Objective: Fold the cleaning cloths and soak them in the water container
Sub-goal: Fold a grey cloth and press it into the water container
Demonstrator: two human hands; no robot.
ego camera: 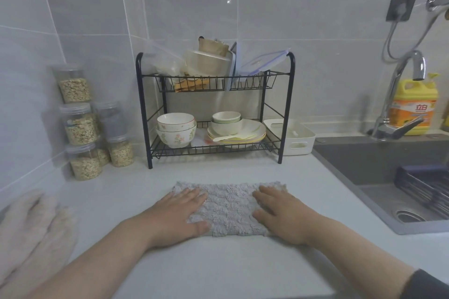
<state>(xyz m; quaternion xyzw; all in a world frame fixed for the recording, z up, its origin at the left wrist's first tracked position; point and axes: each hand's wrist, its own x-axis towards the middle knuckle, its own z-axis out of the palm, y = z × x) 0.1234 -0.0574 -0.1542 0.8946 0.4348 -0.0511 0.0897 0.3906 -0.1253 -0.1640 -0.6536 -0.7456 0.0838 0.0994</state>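
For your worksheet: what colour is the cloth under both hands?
The cloth is light grey; head view.

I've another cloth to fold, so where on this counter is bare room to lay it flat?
Bare counter runs between the grey cloth and the dish rack, between that cloth and the sink, and on its left up to the pale cloths. The back left corner is crowded with jars. The left hand and right hand press the grey cloth.

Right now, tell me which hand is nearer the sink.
Right. The right hand lies flat on the right end of the cloth, on the side toward the sink. The left hand lies flat on the cloth's left end, farther from the sink.
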